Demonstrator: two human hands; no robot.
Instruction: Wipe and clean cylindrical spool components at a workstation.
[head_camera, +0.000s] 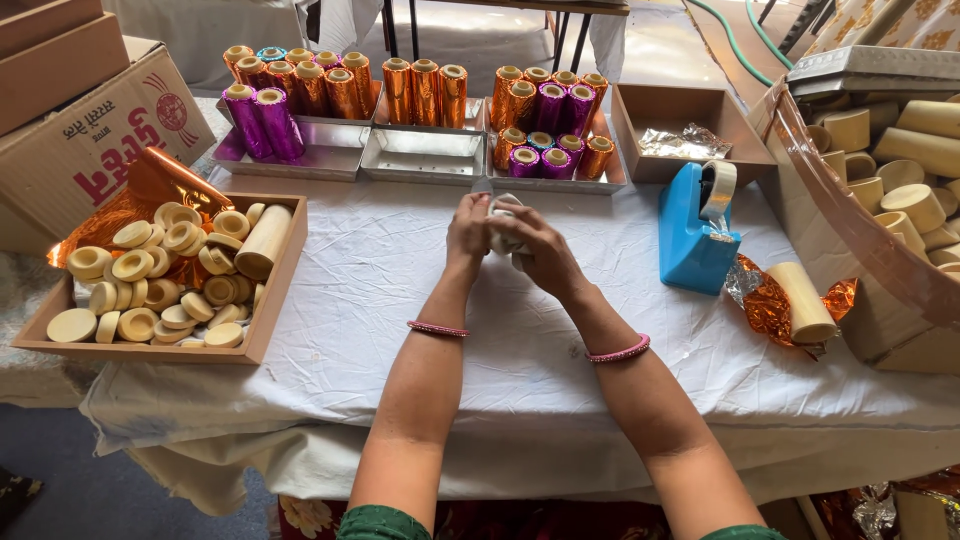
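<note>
Two hands meet just left of the blue plastic tape dispenser (697, 232), and that dispenser is the handiest marker for everything else on your white cloth-covered table (400, 330). Right beside it on the far side lies a cream cylinder half wrapped in orange foil (795, 300), and past that a big open box of bare cream cylinders (905, 190) that runs off the frame edge. Behind the dispenser sits a brown cardboard tray with a crumpled bit of silver foil (672, 128). Left of that tray you've got shallow steel trays (425, 155) loaded with upright rolls wrapped in orange and purple foil (425, 92). Well to the left of the dispenser there's a wooden tray of cream discs and one cream cylinder (175, 275), with a sheet of orange foil under them and a cardboard carton (95, 140) behind. Nothing sits between your hands and the dispenser, just bare cloth.

The small whitish roll-shaped piece (507, 238) you're working on is mostly covered by your fingers, so I can't really tell what it is or how it's wrapped. A thin grey tip pokes out above your left hand (468, 232), too small to make out.

Your left hand's fingers are curled in against the piece from the left. Your right hand (543, 258) wraps over it from the dispenser side, fingers bent and pressed close around it.
</note>
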